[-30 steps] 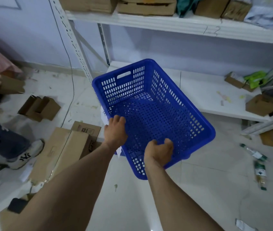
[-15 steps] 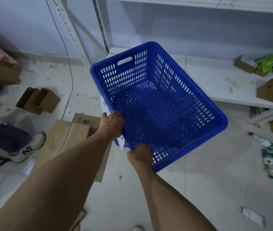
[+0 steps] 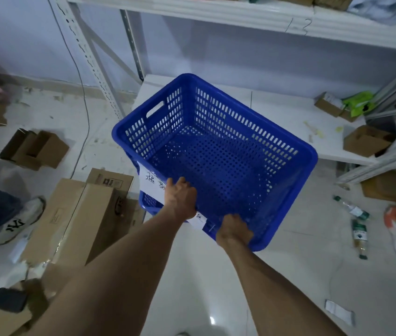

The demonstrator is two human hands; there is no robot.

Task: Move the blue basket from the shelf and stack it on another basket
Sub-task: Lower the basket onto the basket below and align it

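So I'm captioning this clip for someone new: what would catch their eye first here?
The big blue basket, empty, held mid-frame by its near rim with the left hand and right hand. Next, the white shelf behind it. Then cardboard boxes scattered on the floor at left and bottles lying at right.

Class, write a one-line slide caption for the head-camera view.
Left hand and right hand grip the empty blue basket by its near rim.
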